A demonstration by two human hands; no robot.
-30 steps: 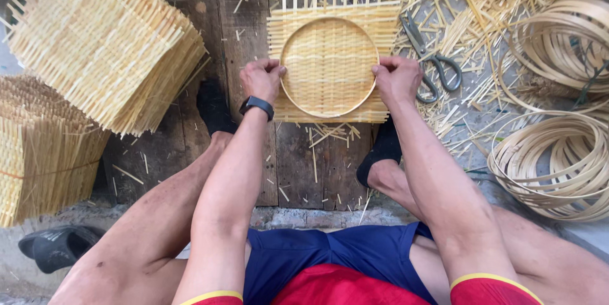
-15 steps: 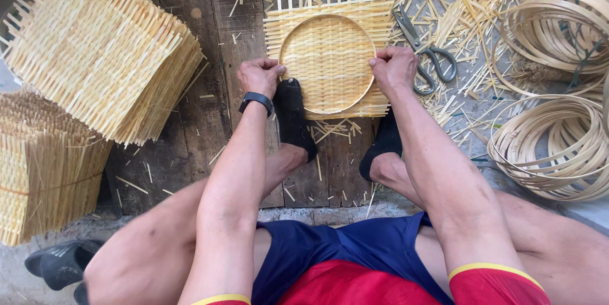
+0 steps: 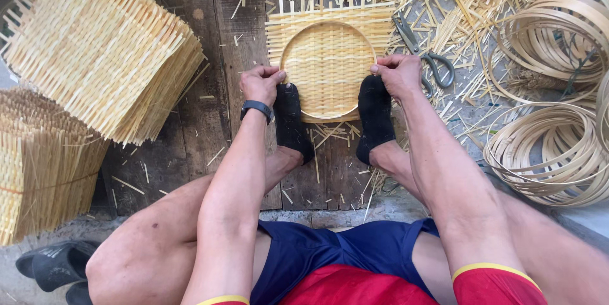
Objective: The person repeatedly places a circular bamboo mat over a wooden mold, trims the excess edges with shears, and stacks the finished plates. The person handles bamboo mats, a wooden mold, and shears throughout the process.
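A square woven bamboo mat [image 3: 330,57] lies on the wooden boards with a round bamboo hoop [image 3: 328,25] pressed into it, forming a shallow tray. My left hand [image 3: 261,83] grips the hoop's left edge; a black watch sits on that wrist. My right hand [image 3: 398,74] grips the hoop's right edge. Both of my feet in black socks, the left foot [image 3: 292,121] and the right foot [image 3: 375,118], press on the mat's near edge, just inside my hands.
Two stacks of woven mats, a tilted stack [image 3: 101,51] and a second stack [image 3: 41,159], stand at the left. Scissors [image 3: 425,54] lie right of the tray among bamboo offcuts. Coils of bamboo hoops [image 3: 552,152] fill the right side. A black sandal [image 3: 54,264] is at bottom left.
My feet have slid forward onto the mat's near edge, first the left and then the right. Both hands stayed on the hoop's sides.
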